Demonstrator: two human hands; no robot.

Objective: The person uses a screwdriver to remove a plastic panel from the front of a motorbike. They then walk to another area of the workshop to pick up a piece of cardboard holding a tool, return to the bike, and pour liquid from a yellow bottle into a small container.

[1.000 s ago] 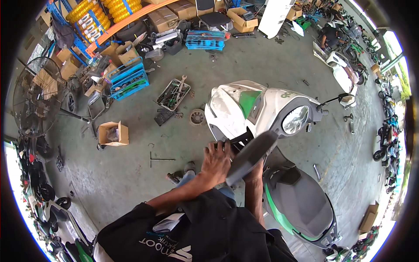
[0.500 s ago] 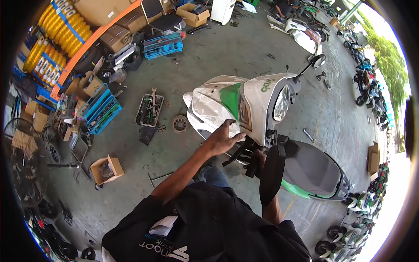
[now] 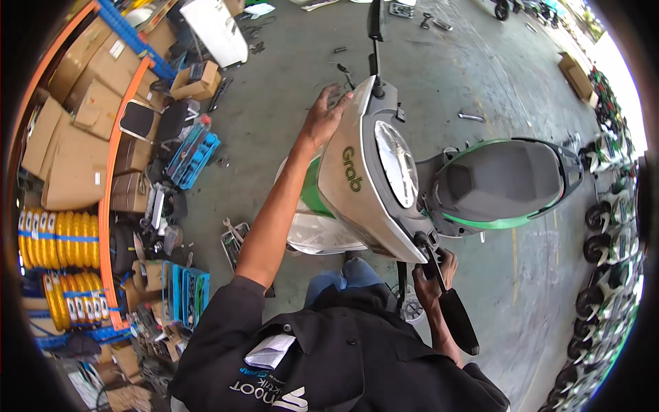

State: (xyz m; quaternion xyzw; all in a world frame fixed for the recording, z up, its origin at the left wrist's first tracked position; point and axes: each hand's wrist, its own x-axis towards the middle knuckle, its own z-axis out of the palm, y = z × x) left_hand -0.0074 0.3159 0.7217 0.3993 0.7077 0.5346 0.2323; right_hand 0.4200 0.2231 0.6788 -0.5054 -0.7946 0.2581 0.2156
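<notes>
The white and green scooter (image 3: 358, 206) is standing on the grey floor (image 3: 309, 34) before the person (image 3: 329, 343), and its dark seat (image 3: 508, 180) is pointing to the right. The left hand (image 3: 324, 118) is opening its fingers partly, while its thumb is touching the far edge of the front cowl. The right hand (image 3: 434, 278) is closing around the near handlebar (image 3: 427, 248); how tightly, one cannot tell. A black mirror (image 3: 458, 323) is hanging over the right forearm (image 3: 443, 340).

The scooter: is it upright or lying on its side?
Upright: seen from above, the scooter shows the top of its dark seat and mirrors on both sides.
</notes>
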